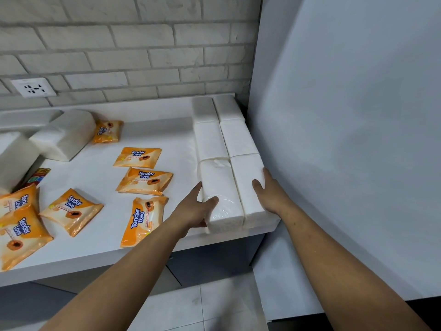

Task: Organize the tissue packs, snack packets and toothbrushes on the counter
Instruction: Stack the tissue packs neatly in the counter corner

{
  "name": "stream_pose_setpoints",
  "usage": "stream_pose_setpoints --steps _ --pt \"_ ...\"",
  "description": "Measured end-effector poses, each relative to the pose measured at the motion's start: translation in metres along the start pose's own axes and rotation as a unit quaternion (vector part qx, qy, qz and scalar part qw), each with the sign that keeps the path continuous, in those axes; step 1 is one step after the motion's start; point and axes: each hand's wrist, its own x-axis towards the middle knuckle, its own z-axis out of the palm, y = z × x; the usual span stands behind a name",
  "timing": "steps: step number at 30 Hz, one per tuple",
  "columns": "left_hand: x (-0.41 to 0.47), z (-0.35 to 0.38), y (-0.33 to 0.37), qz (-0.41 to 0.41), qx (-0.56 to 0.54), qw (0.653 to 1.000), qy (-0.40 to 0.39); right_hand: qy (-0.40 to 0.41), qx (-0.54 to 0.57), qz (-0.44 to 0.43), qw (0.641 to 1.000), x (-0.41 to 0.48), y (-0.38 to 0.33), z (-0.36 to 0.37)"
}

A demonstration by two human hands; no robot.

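Several white tissue packs lie in two neat columns along the right end of the white counter point(152, 130), against the side wall. My left hand point(193, 207) grips the near-left tissue pack point(220, 187), thumb on top and fingers along its left side. My right hand point(270, 193) rests flat on the near-right tissue pack point(248, 173), next to the wall. Orange "Tender Love" packets point(143, 157) lie scattered over the middle and left of the counter. Two more tissue packs point(64, 134) sit loose at the far left. No toothbrush is clearly visible.
A white side panel point(346, 139) closes off the counter's right end. Behind runs a grey brick wall with a socket point(33, 87). A red and yellow packet point(38, 176) peeks out under the left tissue pack. Tiled floor lies below the counter edge.
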Motion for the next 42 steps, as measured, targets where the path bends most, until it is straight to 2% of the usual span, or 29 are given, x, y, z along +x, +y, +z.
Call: stream_pose_setpoints --steps 11,16,21,26,30,33,42 --pt "0.0 -0.001 -0.005 -0.005 -0.034 0.999 0.008 -0.021 0.001 -0.001 1.0 -0.001 0.001 -0.004" --pt "-0.003 -0.003 -0.003 -0.02 -0.007 1.0 0.005 -0.014 0.002 0.005 1.0 0.001 -0.003 -0.009" --pt "0.002 -0.016 0.002 -0.001 0.065 0.997 0.04 0.034 -0.024 -0.026 0.999 0.006 -0.016 -0.011" --pt "0.004 -0.042 0.01 0.026 0.051 0.996 0.074 0.029 -0.085 -0.028 0.996 0.013 -0.028 -0.015" --pt "0.001 -0.071 0.013 0.05 0.049 0.992 0.109 0.087 -0.154 -0.028 0.984 0.019 -0.058 -0.011" --pt "0.001 -0.101 0.015 0.07 0.064 0.985 0.145 0.119 -0.181 -0.061 0.974 0.026 -0.092 0.004" --pt "0.01 -0.235 0.013 0.101 0.087 0.963 0.234 0.095 -0.185 -0.165 0.964 0.055 -0.223 0.103"
